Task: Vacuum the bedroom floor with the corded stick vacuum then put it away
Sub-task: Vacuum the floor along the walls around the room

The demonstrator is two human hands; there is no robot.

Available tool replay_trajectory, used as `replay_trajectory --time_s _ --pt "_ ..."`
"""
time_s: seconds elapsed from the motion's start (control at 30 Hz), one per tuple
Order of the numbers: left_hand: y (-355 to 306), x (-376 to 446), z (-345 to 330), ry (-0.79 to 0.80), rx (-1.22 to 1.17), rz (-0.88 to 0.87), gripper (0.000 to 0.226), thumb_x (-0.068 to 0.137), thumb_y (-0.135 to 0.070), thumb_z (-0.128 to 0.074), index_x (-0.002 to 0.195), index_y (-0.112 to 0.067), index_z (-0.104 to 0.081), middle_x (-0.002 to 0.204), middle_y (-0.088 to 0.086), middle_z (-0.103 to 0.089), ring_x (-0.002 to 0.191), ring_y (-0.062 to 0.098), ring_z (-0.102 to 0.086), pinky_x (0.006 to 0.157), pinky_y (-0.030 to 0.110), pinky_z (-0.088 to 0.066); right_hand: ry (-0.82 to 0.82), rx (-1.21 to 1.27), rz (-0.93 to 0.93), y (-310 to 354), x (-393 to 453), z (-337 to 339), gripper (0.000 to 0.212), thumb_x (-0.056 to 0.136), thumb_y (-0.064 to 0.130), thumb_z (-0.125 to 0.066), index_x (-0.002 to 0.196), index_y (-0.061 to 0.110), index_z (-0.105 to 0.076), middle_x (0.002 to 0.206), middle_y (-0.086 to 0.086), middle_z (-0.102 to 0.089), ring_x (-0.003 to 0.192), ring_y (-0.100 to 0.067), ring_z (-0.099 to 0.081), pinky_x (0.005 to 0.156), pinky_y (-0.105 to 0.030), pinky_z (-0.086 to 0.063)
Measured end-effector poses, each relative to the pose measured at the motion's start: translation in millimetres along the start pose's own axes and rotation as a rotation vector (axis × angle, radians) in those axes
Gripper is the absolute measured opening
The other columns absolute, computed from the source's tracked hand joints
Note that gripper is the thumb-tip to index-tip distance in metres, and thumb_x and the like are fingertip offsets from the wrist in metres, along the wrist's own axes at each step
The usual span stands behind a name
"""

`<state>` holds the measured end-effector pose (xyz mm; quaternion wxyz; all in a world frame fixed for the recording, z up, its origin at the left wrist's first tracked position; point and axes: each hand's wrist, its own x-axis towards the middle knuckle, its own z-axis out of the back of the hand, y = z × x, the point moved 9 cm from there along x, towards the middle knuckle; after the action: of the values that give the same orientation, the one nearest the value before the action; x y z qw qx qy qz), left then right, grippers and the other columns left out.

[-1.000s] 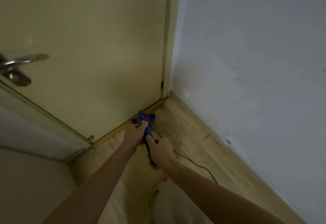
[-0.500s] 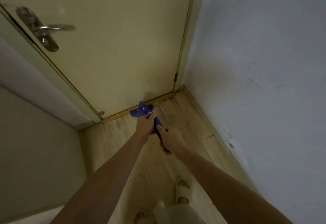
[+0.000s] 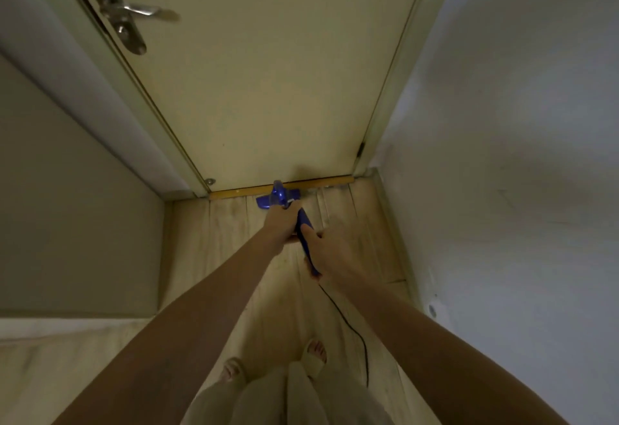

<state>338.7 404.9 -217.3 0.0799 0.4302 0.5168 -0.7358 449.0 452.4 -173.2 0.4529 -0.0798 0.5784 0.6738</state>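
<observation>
both hands grip the blue stick vacuum (image 3: 303,223), fingers curled round its body; the left hand (image 3: 281,223) holds it further down, nearer the floor head, and the right hand (image 3: 326,255) wraps the handle end closer to the person; going left to right: a grey-beige wall panel (image 3: 77,207) fills the left side, with a pale ledge (image 3: 50,325) at its lower edge; next comes the cream door (image 3: 268,83), closed, with a metal lever handle (image 3: 127,19) on a long plate at upper left; the vacuum's floor head (image 3: 278,198) sits on the light wood floor (image 3: 227,240) just in front of the yellow threshold strip (image 3: 241,191) at the door's foot, whether touching it i cannot tell; a thin black cord (image 3: 351,327) trails from the handle end down past the right foot (image 3: 315,356); the left foot (image 3: 232,369) is beside it, both in pale sandals, beneath pale trousers (image 3: 284,398); a bluish-white wall (image 3: 519,190) runs down the right, with a small round fitting (image 3: 432,310) low on it
</observation>
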Motion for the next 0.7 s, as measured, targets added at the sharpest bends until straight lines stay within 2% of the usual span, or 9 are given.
replay_trajectory --time_s 0.13,0.3,0.43,0.6,0.7 --pt "12.4 10.7 -6.3 -0.010 -0.004 0.046 0.040 0.097 -0.028 -0.053 0.125 0.000 -0.052 0.112 0.020 -0.064 0.075 0.022 -0.062 0.050 0.029 -0.049 0.033 0.019 -0.030 -17.7 9.2 -3.9 0.046 0.101 0.042 -0.041 0.079 0.005 -0.056 0.052 -0.003 -0.055 0.035 -0.010 -0.048 0.045 -0.026 -0.042" --pt "10.4 6.9 -40.3 0.044 -0.056 0.016 0.034 0.097 -0.025 -0.050 0.123 -0.002 -0.051 0.105 0.013 -0.062 0.075 0.018 -0.060 0.053 0.028 -0.048 -0.090 0.185 -0.054 -19.7 -8.4 32.5 0.038 0.101 0.037 -0.045 0.085 0.005 -0.056 0.059 -0.004 -0.052 0.037 -0.009 -0.045 0.036 -0.018 -0.036" --pt "14.4 1.2 -57.4 0.085 -0.055 0.034 0.036 0.097 -0.024 -0.052 0.124 0.000 -0.052 0.117 0.019 -0.063 0.085 0.023 -0.062 0.057 0.030 -0.051 -0.114 0.243 -0.061 -21.7 -25.0 47.5 0.037 0.101 0.036 -0.044 0.089 0.004 -0.058 0.056 -0.003 -0.050 0.035 -0.007 -0.043 0.036 -0.018 -0.037" --pt "7.1 8.5 -29.7 0.055 0.014 -0.022 0.022 0.097 -0.026 -0.052 0.102 -0.004 -0.056 0.093 0.012 -0.063 0.074 0.018 -0.060 0.056 0.028 -0.049 -0.086 0.183 -0.031 -13.9 -14.1 20.4 0.041 0.102 0.037 -0.043 0.082 0.004 -0.057 0.057 -0.004 -0.054 0.033 -0.006 -0.047 0.039 -0.019 -0.041" --pt "10.9 22.8 -13.8 0.016 0.028 -0.021 0.031 0.096 -0.027 -0.052 0.109 0.001 -0.059 0.095 0.015 -0.064 0.075 0.022 -0.061 0.057 0.030 -0.049 -0.053 0.130 -0.039 -16.9 2.1 2.7 0.041 0.100 0.040 -0.044 0.074 0.011 -0.053 0.053 -0.001 -0.057 0.037 -0.010 -0.051 0.049 -0.027 -0.047"
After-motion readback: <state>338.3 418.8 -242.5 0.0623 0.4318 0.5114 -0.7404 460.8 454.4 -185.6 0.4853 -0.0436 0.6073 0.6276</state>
